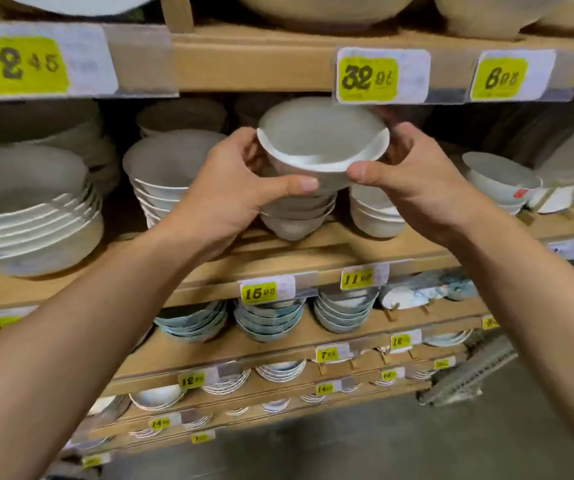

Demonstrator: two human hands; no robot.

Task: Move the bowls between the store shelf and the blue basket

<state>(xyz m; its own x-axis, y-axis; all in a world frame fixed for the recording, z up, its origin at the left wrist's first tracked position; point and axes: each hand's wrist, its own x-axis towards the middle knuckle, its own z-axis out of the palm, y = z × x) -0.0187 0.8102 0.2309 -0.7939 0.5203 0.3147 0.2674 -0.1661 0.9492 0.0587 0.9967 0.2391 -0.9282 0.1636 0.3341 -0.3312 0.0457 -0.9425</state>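
A white bowl (320,143) is held at the middle store shelf (313,251), directly above a stack of like white bowls (296,216). My left hand (230,199) grips its left side, thumb across the front wall and fingers behind. My right hand (417,181) grips the right side, thumb on the front under the rim. Whether the bowl touches the stack below is hidden by my thumbs. The blue basket is not in view.
More white bowl stacks stand left (164,174) and right (375,216) of the held one, with large bowls (32,216) at far left. The upper shelf edge with yellow price tags (368,77) hangs close above. Lower shelves hold blue-patterned bowls (268,320). Grey floor lies below.
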